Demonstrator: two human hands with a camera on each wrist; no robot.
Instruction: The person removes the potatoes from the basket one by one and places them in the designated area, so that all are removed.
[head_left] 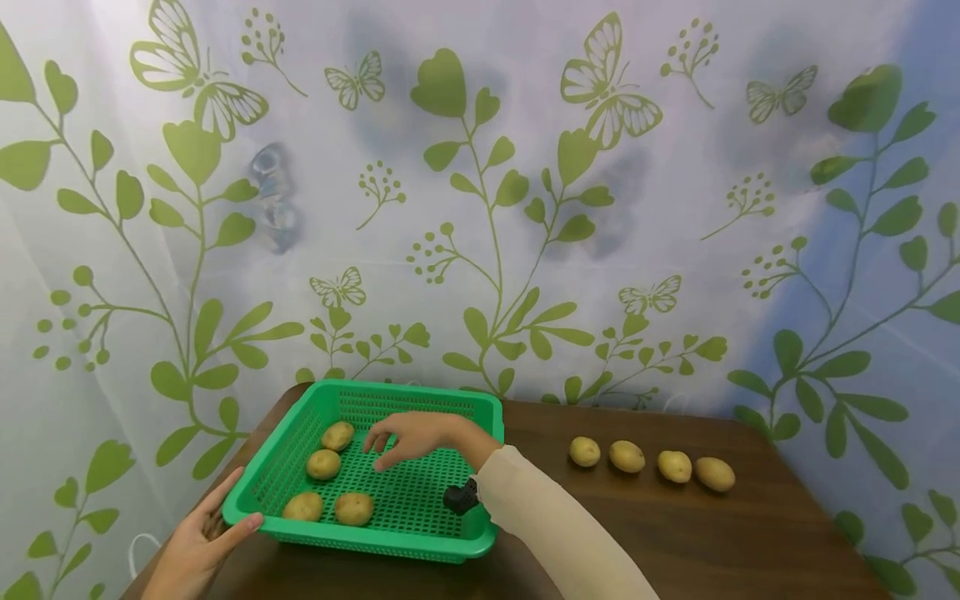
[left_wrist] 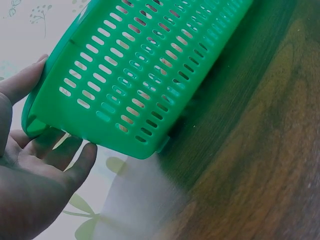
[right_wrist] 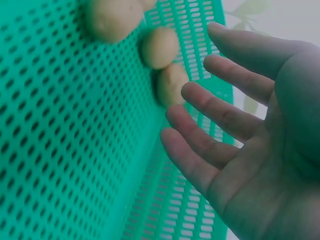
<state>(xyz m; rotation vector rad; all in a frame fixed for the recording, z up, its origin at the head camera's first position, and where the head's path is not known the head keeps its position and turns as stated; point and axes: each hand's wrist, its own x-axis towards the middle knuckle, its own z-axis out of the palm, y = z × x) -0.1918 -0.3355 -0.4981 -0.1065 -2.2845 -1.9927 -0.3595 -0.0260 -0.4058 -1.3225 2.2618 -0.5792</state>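
Note:
A green plastic basket with slotted walls stands on the left of the table in the head view. Several potatoes lie in it along its left and front sides, among them one potato near the front and another toward the back. My left hand grips the basket's front left corner, thumb over the rim and fingers beneath it. Over the inside of the basket hovers my right hand, its fingers loosely spread and holding nothing. In the right wrist view its fingertips point toward a potato.
Several more potatoes lie in a row on the dark wooden table right of the basket, such as a potato at the row's left end. A patterned curtain hangs behind the table. A black wrist camera sits on my right sleeve.

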